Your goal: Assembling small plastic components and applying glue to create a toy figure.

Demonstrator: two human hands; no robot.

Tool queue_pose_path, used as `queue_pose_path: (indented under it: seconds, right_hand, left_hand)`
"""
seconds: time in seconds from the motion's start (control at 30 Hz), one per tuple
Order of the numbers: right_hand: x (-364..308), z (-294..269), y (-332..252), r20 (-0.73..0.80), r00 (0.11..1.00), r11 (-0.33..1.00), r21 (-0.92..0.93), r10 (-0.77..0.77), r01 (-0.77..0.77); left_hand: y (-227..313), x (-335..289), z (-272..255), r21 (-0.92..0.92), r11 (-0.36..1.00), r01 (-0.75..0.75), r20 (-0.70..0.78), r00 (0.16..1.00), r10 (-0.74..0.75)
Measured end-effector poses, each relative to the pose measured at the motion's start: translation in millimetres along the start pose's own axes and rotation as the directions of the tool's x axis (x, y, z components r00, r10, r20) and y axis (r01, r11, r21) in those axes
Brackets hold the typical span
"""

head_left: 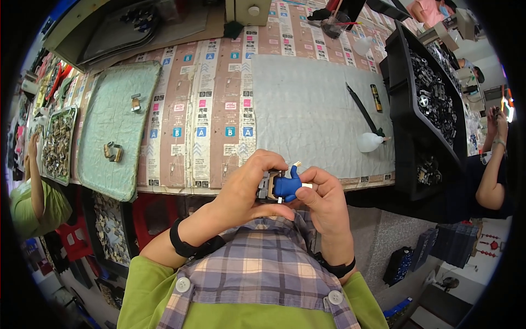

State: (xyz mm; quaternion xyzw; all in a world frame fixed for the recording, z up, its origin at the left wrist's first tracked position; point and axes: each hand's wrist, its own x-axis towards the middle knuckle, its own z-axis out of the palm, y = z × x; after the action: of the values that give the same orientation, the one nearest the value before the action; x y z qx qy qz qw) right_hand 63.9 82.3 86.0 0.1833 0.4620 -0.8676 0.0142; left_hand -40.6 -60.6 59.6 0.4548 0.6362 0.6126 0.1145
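My left hand [245, 183] is closed around a small grey and tan plastic part [267, 186], gripped near the table's front edge. Against that part sits a blue toy figure [287, 185] with a bent arm and pale hands. The thumb and fingers of my right hand [327, 198] pinch the figure at its right side, by a white piece. Whether the figure and the grey part are joined I cannot tell. My fingers cover some of both.
A green padded tray [118, 77] at left bears two small parts. On the grey mat [307, 104] lie a black brush-like tool [361, 107], a yellow-black tube [376, 98] and a white squeeze bottle [370, 142]. A black bin [402, 118] of dark parts stands right. Co-workers sit on both sides.
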Motion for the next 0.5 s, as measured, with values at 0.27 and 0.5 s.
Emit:
queue_pose_path:
  seconds: [0.27,0.5]
  right_hand:
    - [-0.6,5.9,0.5,-0.078,0.995,0.985,-0.165,-0.066,0.053]
    - [8.2,22.9,-14.1,-0.077,0.991,0.97,-0.228,-0.111,0.09]
  left_hand:
    - [-4.3,-2.6,0.3,-0.05,0.999,0.018,0.017,1.0,-0.018]
    - [6.3,4.5,-0.1,-0.645,0.46,0.611,0.292,0.753,-0.59]
